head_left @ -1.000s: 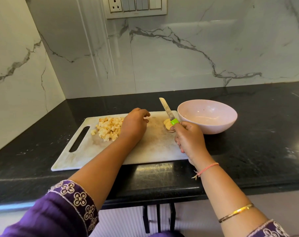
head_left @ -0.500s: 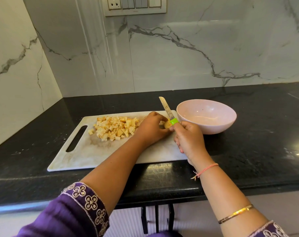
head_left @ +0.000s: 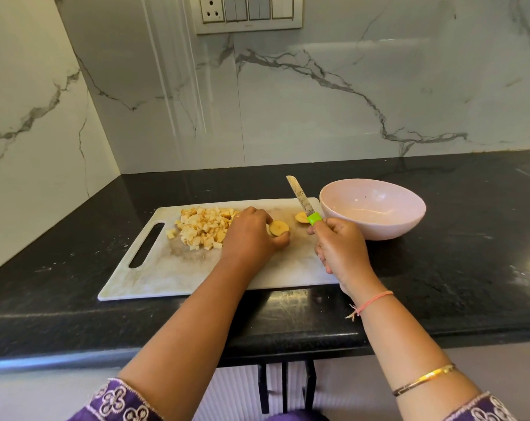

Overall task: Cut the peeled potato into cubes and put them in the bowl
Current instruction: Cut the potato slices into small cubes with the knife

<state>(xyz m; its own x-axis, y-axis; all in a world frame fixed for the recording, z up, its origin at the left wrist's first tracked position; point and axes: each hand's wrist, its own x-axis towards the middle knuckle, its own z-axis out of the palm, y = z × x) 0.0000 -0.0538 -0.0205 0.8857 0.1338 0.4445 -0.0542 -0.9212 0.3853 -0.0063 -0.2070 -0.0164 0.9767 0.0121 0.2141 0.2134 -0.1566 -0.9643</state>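
Note:
A white cutting board point(head_left: 172, 268) lies on the black counter. A heap of potato cubes point(head_left: 201, 227) sits on its left half. My left hand point(head_left: 250, 238) pinches a round potato slice point(head_left: 279, 227) at the board's middle. A second potato piece point(head_left: 300, 217) lies further right, just beside the knife. My right hand point(head_left: 341, 249) grips a knife point(head_left: 300, 197) by its green handle, the blade pointing up and away over the board's far right corner. The pink bowl point(head_left: 409, 220) stands right of the board and looks empty.
The black counter point(head_left: 470, 268) stretches to the right and meets a marble wall behind and on the left. A switch panel point(head_left: 248, 12) is on the back wall. The counter's front edge runs just below the board.
My left hand went from the cube heap to the pieces by the knife and has drawn one slice back to the board's middle. The right hand with the knife has barely moved.

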